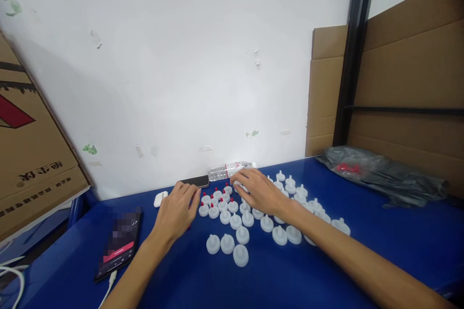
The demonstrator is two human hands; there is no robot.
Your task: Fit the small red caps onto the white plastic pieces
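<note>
White plastic caps (235,222) cover the middle of the blue surface (380,246), and both hands work among them. Those nearest the left hand (177,212) carry small red tips (216,189) and stand in neat rows; the ones further right and the three at the front (227,244) show no red, so by my judgement roughly a third of the lot is finished and the larger share is left.

That hand lies palm down beside the red-tipped rows, fingers loosely curled, its grip closed on nothing I can make out. The right hand (259,190) reaches across the far edge of the rows, fingertips down on a cap, fingers partly bent; whether anything is pinched under them is hidden.

A water bottle (232,170) lies on its side against the wall, with a dark phone (195,181) just beside it and a small white case (160,198) nearby. Another phone (119,246) lies at the left on a white cable (108,287), its screen blurred apart from a red band. The cardboard box (32,174) at the left bears printed characters, seen upside down and not readable. A grey plastic bag (384,174) with a red patch lies at the right.
</note>
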